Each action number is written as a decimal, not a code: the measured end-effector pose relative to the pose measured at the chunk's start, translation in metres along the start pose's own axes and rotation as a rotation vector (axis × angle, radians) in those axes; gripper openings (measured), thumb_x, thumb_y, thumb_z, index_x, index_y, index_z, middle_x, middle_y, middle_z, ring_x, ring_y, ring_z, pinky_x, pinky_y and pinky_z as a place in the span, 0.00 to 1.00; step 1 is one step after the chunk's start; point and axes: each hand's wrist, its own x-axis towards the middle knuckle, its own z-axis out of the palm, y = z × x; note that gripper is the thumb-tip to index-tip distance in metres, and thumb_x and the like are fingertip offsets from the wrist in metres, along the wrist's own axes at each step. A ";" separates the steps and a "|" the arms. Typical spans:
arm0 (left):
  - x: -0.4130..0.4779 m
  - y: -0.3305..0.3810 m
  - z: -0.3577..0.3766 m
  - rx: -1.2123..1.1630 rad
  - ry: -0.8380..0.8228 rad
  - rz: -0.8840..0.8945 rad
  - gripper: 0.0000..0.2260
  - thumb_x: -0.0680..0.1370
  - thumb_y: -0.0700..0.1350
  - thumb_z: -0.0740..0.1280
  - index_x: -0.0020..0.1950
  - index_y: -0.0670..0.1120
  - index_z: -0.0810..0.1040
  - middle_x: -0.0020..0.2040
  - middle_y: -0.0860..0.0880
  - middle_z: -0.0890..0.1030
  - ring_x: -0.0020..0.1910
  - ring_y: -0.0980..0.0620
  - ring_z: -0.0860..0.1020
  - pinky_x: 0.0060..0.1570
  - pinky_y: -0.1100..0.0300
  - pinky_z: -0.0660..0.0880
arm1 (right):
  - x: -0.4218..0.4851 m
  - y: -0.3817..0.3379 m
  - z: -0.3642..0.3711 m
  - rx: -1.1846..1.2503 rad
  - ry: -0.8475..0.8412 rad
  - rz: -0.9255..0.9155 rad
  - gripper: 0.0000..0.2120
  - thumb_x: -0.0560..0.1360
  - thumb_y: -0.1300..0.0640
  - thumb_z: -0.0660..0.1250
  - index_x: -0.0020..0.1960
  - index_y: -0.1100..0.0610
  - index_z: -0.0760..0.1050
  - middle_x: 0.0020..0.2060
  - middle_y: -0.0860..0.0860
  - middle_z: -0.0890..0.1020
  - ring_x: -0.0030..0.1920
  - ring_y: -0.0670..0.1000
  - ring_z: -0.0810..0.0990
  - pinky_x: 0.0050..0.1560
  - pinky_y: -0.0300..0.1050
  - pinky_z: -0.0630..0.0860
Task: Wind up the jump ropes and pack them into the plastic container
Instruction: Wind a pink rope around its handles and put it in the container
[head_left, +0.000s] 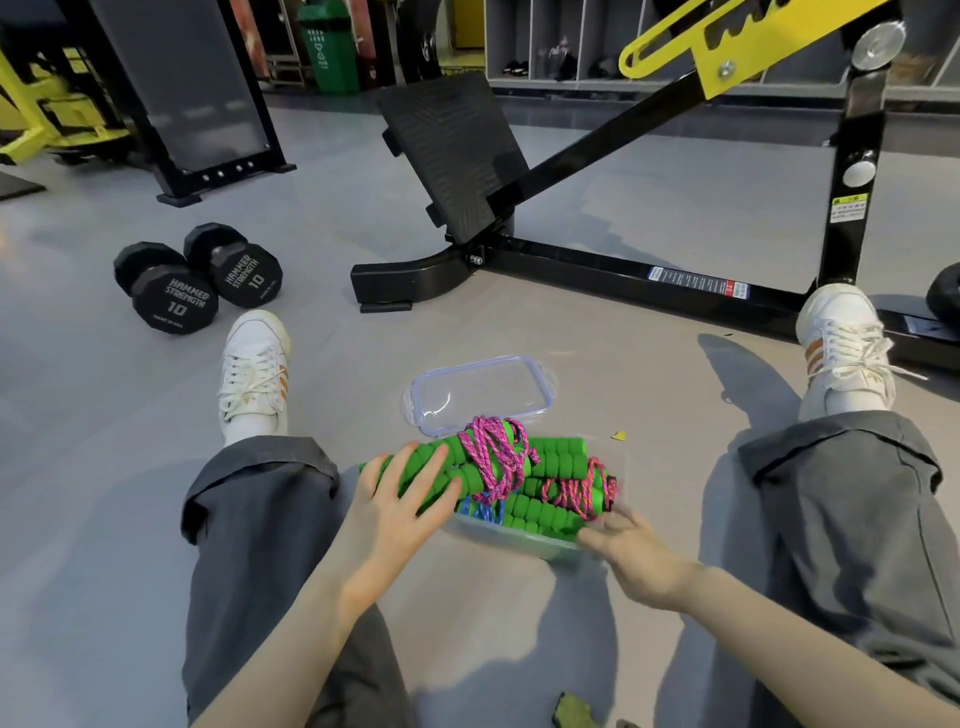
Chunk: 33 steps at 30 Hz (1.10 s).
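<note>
A clear plastic container (511, 543) sits on the floor between my legs. It holds wound jump ropes with green foam handles (550, 512): pink cord (493, 454) wraps the top bundle, another pink-orange cord (576, 493) lies to the right, and blue cord (483, 512) shows underneath. My left hand (397, 512) lies with straight fingers on the top bundle's green handles, which stick out over the container's left rim. My right hand (631, 551) is blurred and touches the container's near right corner. The clear lid (480, 392) lies flat just beyond the container.
Two black 10 dumbbells (197, 278) stand at the far left. A black and yellow gym machine frame (597, 273) crosses the floor ahead. My white shoes (254, 366) and grey trouser legs flank the container. Small scraps lie on the grey floor near me.
</note>
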 end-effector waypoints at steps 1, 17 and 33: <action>0.002 0.003 0.001 -0.006 0.028 0.013 0.22 0.69 0.30 0.73 0.57 0.47 0.72 0.63 0.44 0.74 0.55 0.39 0.75 0.48 0.47 0.71 | -0.003 0.006 -0.001 -0.008 0.057 -0.045 0.24 0.64 0.71 0.55 0.57 0.56 0.70 0.55 0.52 0.77 0.64 0.52 0.66 0.73 0.55 0.53; 0.016 0.068 0.011 -0.123 -0.472 0.269 0.31 0.61 0.33 0.66 0.63 0.49 0.69 0.63 0.44 0.78 0.54 0.39 0.80 0.53 0.43 0.76 | -0.017 0.006 -0.023 0.479 0.425 0.031 0.26 0.77 0.37 0.46 0.73 0.41 0.50 0.72 0.41 0.55 0.71 0.36 0.51 0.67 0.25 0.44; -0.019 0.084 0.022 -0.293 -0.681 0.109 0.24 0.81 0.59 0.48 0.73 0.50 0.63 0.72 0.43 0.69 0.69 0.41 0.70 0.67 0.46 0.59 | 0.007 0.002 0.017 0.212 0.339 -0.003 0.30 0.80 0.41 0.39 0.76 0.57 0.54 0.74 0.52 0.59 0.75 0.51 0.57 0.73 0.40 0.46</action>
